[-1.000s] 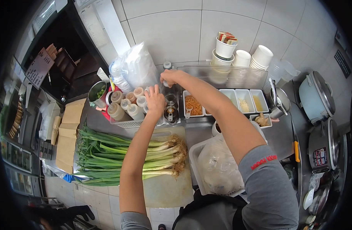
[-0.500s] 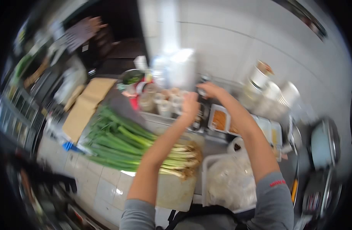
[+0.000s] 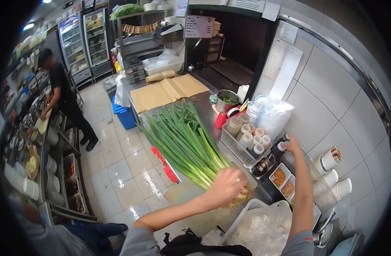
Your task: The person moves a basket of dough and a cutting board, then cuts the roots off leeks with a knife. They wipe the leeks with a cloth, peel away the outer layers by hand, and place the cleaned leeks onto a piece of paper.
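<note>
A big bunch of green onions (image 3: 182, 141) lies across the counter, its green tops away from me. My left hand (image 3: 227, 185) is over the pale root ends (image 3: 242, 196), fingers curled; what is inside them I cannot make out. At the wall side, my right hand (image 3: 292, 144) is closed at a small dark bottle (image 3: 281, 147) with a whitish top, standing among other condiments. Beneath the roots is a pale cutting board (image 3: 182, 198), partly covered by my left forearm.
Squeeze bottles fill a grey basket (image 3: 237, 150). Trays of chopped food (image 3: 279, 176) and a white tub with a plastic bag (image 3: 261, 226) sit nearer me. Brown paper (image 3: 170, 90) covers the counter's far end. A co-worker (image 3: 61, 98) stands at the left counter; stacked cups (image 3: 342, 187) are at right.
My left hand has moved from beside the squeeze bottles back to the onion roots. My right hand stays by the condiment bottles. The view has swung left, bringing in the co-worker and fridges.
</note>
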`<action>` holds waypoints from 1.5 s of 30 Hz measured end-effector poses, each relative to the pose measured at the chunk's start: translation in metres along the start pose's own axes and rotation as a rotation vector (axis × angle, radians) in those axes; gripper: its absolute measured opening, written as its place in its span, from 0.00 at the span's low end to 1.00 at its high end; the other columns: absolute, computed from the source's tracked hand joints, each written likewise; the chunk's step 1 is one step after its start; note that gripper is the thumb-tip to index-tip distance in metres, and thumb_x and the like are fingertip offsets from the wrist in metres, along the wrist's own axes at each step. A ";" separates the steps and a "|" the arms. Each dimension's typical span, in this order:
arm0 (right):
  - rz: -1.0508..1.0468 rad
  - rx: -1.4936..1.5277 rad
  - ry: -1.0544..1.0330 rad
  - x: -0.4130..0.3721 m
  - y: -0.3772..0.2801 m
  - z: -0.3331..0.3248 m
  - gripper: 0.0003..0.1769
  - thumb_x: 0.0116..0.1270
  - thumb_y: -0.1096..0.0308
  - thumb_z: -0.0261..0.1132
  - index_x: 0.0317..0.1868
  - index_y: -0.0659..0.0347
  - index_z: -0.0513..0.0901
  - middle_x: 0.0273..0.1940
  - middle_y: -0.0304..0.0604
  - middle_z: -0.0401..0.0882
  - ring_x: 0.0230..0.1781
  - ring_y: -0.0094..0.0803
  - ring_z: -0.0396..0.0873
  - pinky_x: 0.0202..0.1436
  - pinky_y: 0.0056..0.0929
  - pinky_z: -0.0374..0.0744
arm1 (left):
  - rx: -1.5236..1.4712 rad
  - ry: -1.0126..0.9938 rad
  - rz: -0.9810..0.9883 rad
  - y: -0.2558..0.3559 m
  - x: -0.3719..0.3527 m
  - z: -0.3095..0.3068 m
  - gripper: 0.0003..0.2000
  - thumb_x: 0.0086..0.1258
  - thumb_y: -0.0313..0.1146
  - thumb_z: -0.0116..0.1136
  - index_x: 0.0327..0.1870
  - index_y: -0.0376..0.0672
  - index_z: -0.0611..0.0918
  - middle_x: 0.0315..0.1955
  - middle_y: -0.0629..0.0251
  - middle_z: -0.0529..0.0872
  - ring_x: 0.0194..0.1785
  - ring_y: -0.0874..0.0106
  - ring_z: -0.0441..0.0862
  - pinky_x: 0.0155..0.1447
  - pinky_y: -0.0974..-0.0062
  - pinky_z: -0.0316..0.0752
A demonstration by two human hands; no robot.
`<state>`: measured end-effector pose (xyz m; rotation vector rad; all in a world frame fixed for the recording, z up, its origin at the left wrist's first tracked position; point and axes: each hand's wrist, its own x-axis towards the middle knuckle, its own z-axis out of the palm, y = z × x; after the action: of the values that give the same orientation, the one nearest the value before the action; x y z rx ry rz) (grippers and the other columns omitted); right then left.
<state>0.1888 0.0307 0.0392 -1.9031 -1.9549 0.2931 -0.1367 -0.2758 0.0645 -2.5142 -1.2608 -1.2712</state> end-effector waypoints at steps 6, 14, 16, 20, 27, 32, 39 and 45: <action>-0.301 -0.064 0.323 -0.021 -0.037 -0.085 0.13 0.58 0.62 0.66 0.25 0.64 0.81 0.19 0.52 0.77 0.21 0.45 0.77 0.29 0.38 0.74 | 0.164 0.106 -0.387 -0.022 -0.122 -0.100 0.09 0.49 0.25 0.64 0.33 0.44 0.81 0.32 0.67 0.78 0.41 0.64 0.73 0.45 0.67 0.68; -0.661 0.116 0.477 -0.061 -0.258 -0.096 0.10 0.69 0.68 0.54 0.41 0.62 0.81 0.21 0.53 0.76 0.22 0.45 0.76 0.31 0.36 0.73 | 0.573 0.398 -0.685 -0.090 -0.161 -0.217 0.03 0.57 0.24 0.60 0.27 0.38 0.78 0.35 0.61 0.76 0.44 0.61 0.70 0.46 0.67 0.66; -0.648 0.163 0.307 -0.096 -0.349 -0.084 0.20 0.66 0.78 0.50 0.58 0.59 0.73 0.29 0.51 0.76 0.28 0.44 0.77 0.38 0.34 0.75 | 0.600 0.451 -0.729 -0.125 -0.168 -0.245 0.03 0.59 0.24 0.59 0.28 0.37 0.77 0.37 0.59 0.75 0.45 0.60 0.70 0.48 0.67 0.66; -1.075 0.191 0.325 -0.090 -0.470 -0.036 0.13 0.54 0.84 0.57 0.40 0.63 0.76 0.33 0.44 0.73 0.37 0.39 0.76 0.42 0.33 0.73 | 0.533 0.630 -0.820 -0.187 -0.176 -0.289 0.03 0.61 0.22 0.56 0.33 0.36 0.76 0.44 0.53 0.71 0.50 0.58 0.69 0.53 0.66 0.65; -1.556 -0.182 0.480 -0.096 -0.578 0.013 0.07 0.52 0.70 0.64 0.27 0.60 0.73 0.24 0.38 0.69 0.29 0.32 0.72 0.36 0.31 0.70 | 0.459 0.540 -0.836 -0.249 -0.178 -0.321 0.07 0.58 0.20 0.58 0.36 0.39 0.77 0.47 0.54 0.69 0.53 0.58 0.69 0.54 0.65 0.66; -1.521 -0.102 0.314 -0.080 -0.612 0.058 0.11 0.54 0.72 0.63 0.40 0.62 0.78 0.27 0.39 0.73 0.31 0.34 0.73 0.39 0.31 0.71 | 0.545 0.487 -0.840 -0.268 -0.175 -0.335 0.06 0.57 0.23 0.61 0.36 0.40 0.79 0.48 0.55 0.70 0.54 0.60 0.68 0.51 0.67 0.66; -1.446 -0.121 0.212 0.023 -0.717 0.173 0.10 0.56 0.73 0.58 0.39 0.57 0.81 0.34 0.37 0.78 0.41 0.34 0.75 0.41 0.33 0.72 | 0.762 0.559 -0.867 -0.363 -0.192 -0.408 0.06 0.57 0.24 0.61 0.34 0.42 0.78 0.48 0.55 0.71 0.54 0.58 0.68 0.51 0.64 0.65; -1.397 -0.295 0.180 0.176 -0.843 0.298 0.14 0.51 0.76 0.58 0.39 0.58 0.81 0.36 0.39 0.80 0.43 0.36 0.76 0.44 0.33 0.73 | 0.723 0.471 -0.878 -0.475 -0.207 -0.474 0.06 0.56 0.24 0.62 0.34 0.42 0.79 0.48 0.54 0.72 0.54 0.56 0.68 0.55 0.62 0.65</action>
<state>-0.7010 0.1967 0.1438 -0.2819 -2.7055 -0.5587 -0.8387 -0.2735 0.0955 -1.0966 -2.2199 -1.0752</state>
